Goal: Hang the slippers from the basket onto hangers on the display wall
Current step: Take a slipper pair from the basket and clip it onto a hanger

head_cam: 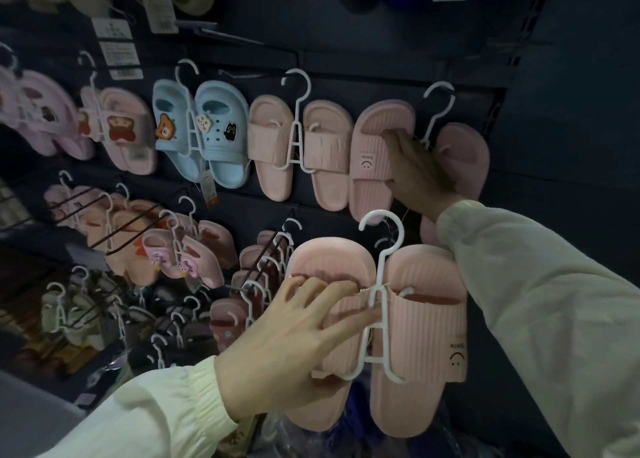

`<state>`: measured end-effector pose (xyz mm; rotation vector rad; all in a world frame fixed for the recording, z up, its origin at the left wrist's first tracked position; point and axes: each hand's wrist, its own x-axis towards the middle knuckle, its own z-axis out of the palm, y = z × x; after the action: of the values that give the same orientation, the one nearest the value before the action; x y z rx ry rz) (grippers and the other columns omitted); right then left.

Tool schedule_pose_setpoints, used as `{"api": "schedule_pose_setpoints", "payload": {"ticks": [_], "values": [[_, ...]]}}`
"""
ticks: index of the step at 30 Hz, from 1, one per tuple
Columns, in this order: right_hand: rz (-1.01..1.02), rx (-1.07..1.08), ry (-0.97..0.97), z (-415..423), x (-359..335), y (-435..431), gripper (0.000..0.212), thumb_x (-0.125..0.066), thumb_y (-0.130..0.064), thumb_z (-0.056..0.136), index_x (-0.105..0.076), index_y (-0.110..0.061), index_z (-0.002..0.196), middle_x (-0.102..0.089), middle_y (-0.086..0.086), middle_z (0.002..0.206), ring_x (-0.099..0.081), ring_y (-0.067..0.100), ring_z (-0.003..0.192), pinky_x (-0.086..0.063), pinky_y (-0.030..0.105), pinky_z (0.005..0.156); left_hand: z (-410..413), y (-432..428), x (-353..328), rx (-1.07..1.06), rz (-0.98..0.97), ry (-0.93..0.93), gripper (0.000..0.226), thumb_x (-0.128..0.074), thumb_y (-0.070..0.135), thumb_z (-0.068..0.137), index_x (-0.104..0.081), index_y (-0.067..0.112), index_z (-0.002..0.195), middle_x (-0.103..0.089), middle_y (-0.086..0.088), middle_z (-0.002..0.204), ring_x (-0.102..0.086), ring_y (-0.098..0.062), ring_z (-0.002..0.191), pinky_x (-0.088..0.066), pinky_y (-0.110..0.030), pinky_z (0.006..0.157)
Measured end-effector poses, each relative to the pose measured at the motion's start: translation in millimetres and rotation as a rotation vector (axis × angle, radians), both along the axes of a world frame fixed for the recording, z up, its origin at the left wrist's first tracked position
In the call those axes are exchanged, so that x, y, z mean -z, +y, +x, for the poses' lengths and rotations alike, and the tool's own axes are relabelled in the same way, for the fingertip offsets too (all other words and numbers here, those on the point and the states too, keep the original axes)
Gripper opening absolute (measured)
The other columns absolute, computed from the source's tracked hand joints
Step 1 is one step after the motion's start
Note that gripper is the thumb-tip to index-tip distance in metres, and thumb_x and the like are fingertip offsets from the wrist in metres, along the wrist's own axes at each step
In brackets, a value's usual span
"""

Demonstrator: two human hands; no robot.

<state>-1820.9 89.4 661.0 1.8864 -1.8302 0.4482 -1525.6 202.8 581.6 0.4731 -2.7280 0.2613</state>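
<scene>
My left hand (pixel 294 333) grips a pair of pink ribbed "Smile" slippers (pixel 415 322) clipped on a white hanger (pixel 379 284), held in front of the dark display wall (pixel 398 55). Its fingers reach into the left slipper's strap. My right hand (pixel 414 166) is higher up, pressed flat on another pink "Smile" pair (pixel 372 159) that hangs from a white hanger (pixel 438 111) on the wall. The fingers lie on the left slipper's strap, next to the hanger's stem. The basket is not in view.
The wall holds rows of hung pairs: plain pink slides (pixel 298 146), blue clogs with charms (pixel 201 132), pink cartoon slippers (pixel 117 128). Black metal pegs (pixel 263 263) jut out in the lower rows with several hangers. Plastic-wrapped goods lie below (pixel 311 440).
</scene>
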Motion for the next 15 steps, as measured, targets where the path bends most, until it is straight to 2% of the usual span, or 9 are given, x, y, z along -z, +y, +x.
{"api": "schedule_pose_setpoints", "payload": {"ticks": [2, 4, 6, 8, 9, 11, 13, 15], "values": [[0.006, 0.038, 0.029, -3.9, 3.9, 0.8, 0.077, -0.073, 0.002, 0.079, -0.033, -0.006, 0.145, -0.038, 0.014, 0.144, -0.050, 0.034, 0.121, -0.049, 0.044, 0.092, 0.0, 0.6, 0.7, 0.000, -0.001, 0.001, 0.083, -0.068, 0.059, 0.074, -0.039, 0.032, 0.147, -0.039, -0.002, 0.144, -0.047, -0.023, 0.122, -0.044, -0.044, 0.100], [0.011, 0.040, 0.012, -9.5, 9.1, 5.5, 0.084, -0.077, -0.005, 0.079, -0.031, -0.005, 0.149, -0.030, 0.013, 0.153, -0.043, 0.034, 0.132, -0.046, 0.046, 0.102, 0.1, 1.3, 1.7, 0.010, 0.002, 0.012, 0.083, -0.068, 0.058, 0.073, -0.040, 0.032, 0.147, -0.040, -0.002, 0.144, -0.047, -0.023, 0.121, -0.044, -0.044, 0.100], [0.030, 0.039, -0.005, -13.1, 15.6, 13.3, 0.088, -0.075, -0.009, 0.083, -0.024, -0.006, 0.154, -0.017, 0.011, 0.161, -0.030, 0.034, 0.143, -0.038, 0.048, 0.112, 0.5, 1.8, 3.0, 0.017, 0.007, 0.019, 0.083, -0.068, 0.057, 0.072, -0.041, 0.031, 0.146, -0.041, -0.003, 0.143, -0.048, -0.024, 0.121, -0.044, -0.044, 0.099], [0.032, 0.056, -0.023, -15.1, 23.1, 22.1, 0.088, -0.070, -0.011, 0.087, -0.016, -0.010, 0.157, -0.008, 0.010, 0.164, -0.022, 0.035, 0.147, -0.034, 0.050, 0.116, 0.4, 1.8, 4.4, 0.014, 0.012, 0.012, 0.082, -0.066, 0.058, 0.073, -0.040, 0.032, 0.146, -0.041, -0.002, 0.144, -0.048, -0.024, 0.122, -0.044, -0.044, 0.100], [0.023, 0.066, -0.034, -16.3, 27.2, 26.1, 0.088, -0.068, -0.011, 0.089, -0.013, -0.012, 0.158, -0.007, 0.010, 0.164, -0.022, 0.036, 0.147, -0.034, 0.052, 0.115, 0.3, 1.4, 5.1, 0.011, 0.014, 0.006, 0.082, -0.065, 0.058, 0.073, -0.039, 0.033, 0.147, -0.041, -0.002, 0.144, -0.047, -0.024, 0.122, -0.044, -0.044, 0.101], [-0.009, 0.117, -0.041, -19.0, 34.9, 32.9, 0.086, -0.063, -0.010, 0.091, -0.009, -0.015, 0.158, -0.010, 0.015, 0.161, -0.032, 0.041, 0.139, -0.042, 0.055, 0.106, -0.7, 0.0, 6.6, 0.011, 0.019, 0.000, 0.082, -0.064, 0.059, 0.074, -0.038, 0.034, 0.148, -0.041, -0.001, 0.145, -0.047, -0.024, 0.123, -0.043, -0.045, 0.102], [-0.031, 0.229, -0.031, -23.9, 42.4, 37.8, 0.088, -0.061, -0.006, 0.089, -0.006, -0.012, 0.158, -0.011, 0.023, 0.160, -0.045, 0.045, 0.126, -0.050, 0.053, 0.094, -1.8, -1.6, 8.1, 0.017, 0.020, 0.008, 0.082, -0.065, 0.059, 0.074, -0.039, 0.034, 0.148, -0.041, -0.001, 0.145, -0.047, -0.024, 0.123, -0.043, -0.045, 0.101], [-0.036, 0.336, -0.018, -27.2, 46.6, 43.4, 0.087, -0.059, -0.003, 0.087, -0.007, -0.007, 0.157, -0.014, 0.030, 0.157, -0.054, 0.047, 0.112, -0.051, 0.049, 0.083, -2.7, -2.5, 9.1, 0.018, 0.014, 0.015, 0.083, -0.066, 0.059, 0.073, -0.040, 0.033, 0.148, -0.041, -0.001, 0.144, -0.047, -0.024, 0.122, -0.043, -0.044, 0.101]]}}
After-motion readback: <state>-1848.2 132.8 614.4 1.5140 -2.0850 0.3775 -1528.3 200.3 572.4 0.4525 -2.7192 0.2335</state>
